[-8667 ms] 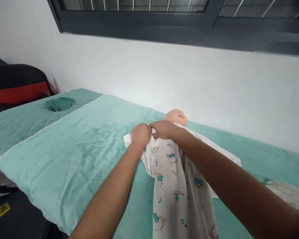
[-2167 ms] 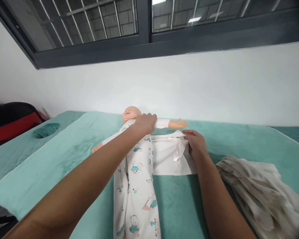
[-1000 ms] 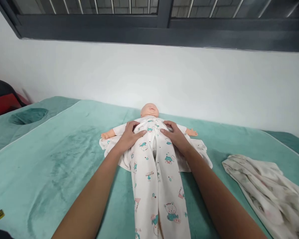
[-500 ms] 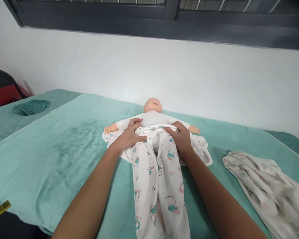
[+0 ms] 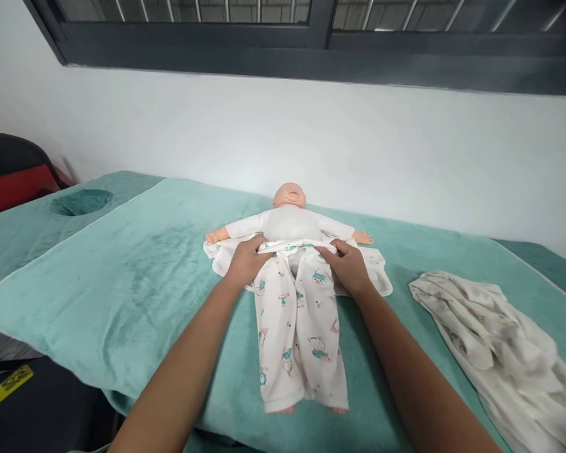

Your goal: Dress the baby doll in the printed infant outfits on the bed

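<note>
A baby doll (image 5: 290, 196) lies on its back on a teal blanket (image 5: 136, 277), head toward the wall, arms spread. It wears a white top and a white printed garment (image 5: 297, 321) that covers its legs. My left hand (image 5: 246, 259) grips the garment's upper edge at the doll's left waist. At the other side of the waist my right hand (image 5: 346, 265) grips the same edge. Both hands have fingers curled into the cloth. The garment's opened flaps spread out under the doll's torso.
A crumpled white cloth (image 5: 490, 333) lies on the blanket to the right. The table has a round face hole (image 5: 81, 202) at the far left. A black and red chair (image 5: 14, 173) stands behind it. A white wall and dark window frame run along the back.
Both hands have slid the garment's top edge from the doll's chest down to its waist, baring the white top. The view has pulled back, so the doll's feet now show.
</note>
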The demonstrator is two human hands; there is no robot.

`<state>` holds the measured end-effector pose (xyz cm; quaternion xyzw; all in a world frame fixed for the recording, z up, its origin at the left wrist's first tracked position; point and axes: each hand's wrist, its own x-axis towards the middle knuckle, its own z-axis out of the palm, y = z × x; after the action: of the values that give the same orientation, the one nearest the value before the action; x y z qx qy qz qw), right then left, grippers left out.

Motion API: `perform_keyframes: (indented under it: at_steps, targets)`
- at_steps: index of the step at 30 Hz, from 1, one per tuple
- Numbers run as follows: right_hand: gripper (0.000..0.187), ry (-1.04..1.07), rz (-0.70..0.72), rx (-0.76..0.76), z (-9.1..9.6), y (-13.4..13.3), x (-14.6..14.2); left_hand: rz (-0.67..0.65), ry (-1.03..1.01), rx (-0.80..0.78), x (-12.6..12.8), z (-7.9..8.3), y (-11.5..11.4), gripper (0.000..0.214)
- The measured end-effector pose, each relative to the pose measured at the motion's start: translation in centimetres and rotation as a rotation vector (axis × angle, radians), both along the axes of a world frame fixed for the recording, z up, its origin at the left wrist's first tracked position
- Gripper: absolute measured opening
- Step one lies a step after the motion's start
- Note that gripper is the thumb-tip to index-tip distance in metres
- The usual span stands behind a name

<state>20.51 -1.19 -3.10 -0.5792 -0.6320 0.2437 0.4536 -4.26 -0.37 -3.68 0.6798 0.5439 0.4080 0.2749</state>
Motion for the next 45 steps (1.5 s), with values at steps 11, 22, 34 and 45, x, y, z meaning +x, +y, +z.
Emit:
perform_keyframes:
  at_steps: [11, 22, 34, 45]
  targets:
    - [0.036, -0.050, 0.314, -0.262, 1.0, -2.5, 1.4, -0.211, -0.011, -0.148, -1.8, 0.6, -3.3, 0.046]
    - [0.037, -0.123, 0.003, -0.108, -0.6, -3.3, -1.3, 0.087, 0.087, 0.047, 0.0, -0.6, -4.8, 0.034]
    - [0.042, -0.098, 0.295, -0.252, 0.3, -5.5, 0.4, -0.037, -0.148, -0.160, -0.2, -0.5, -7.1, 0.037]
    - [0.038, -0.037, 0.018, -0.171, -0.8, -7.2, -1.6, -0.113, -0.217, -0.093, -0.4, -0.4, -9.5, 0.031]
